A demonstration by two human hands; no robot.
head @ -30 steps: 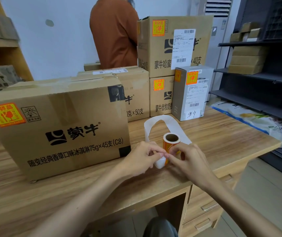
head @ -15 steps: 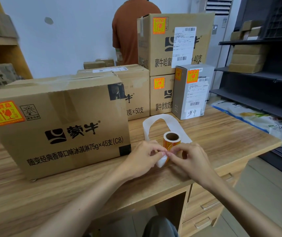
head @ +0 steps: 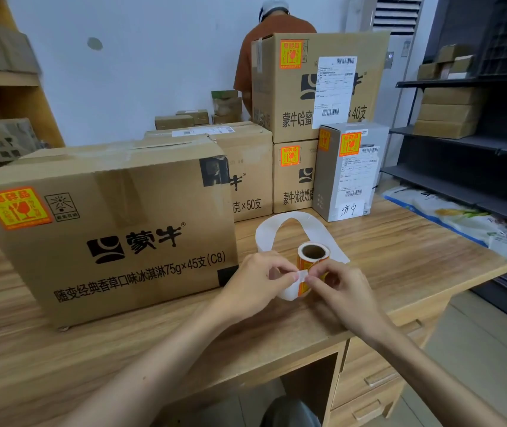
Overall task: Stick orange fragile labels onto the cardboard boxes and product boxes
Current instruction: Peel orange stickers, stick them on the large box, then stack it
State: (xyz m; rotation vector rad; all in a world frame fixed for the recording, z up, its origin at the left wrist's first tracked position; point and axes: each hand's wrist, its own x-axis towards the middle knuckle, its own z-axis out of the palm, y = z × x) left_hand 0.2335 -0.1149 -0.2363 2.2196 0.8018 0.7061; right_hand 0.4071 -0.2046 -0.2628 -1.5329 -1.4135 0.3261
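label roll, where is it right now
In the head view, the label roll stands on the desk just right of the big front box, between both hands.

the big carton (head: 113, 229) reads "75g×45支(c8)", the top stacked carton (head: 323, 84) "×40支", the grey box (head: 350, 171) "济宁".

There are four brown cardboard boxes on the desk: a big one at the left (head: 104, 229), one behind it (head: 246, 171), and two stacked in the middle, top (head: 316, 84) and bottom (head: 293, 177). One grey product box (head: 349, 171) stands right of them. Five orange labels are stuck on, and one label roll (head: 312, 257) sits between two hands.
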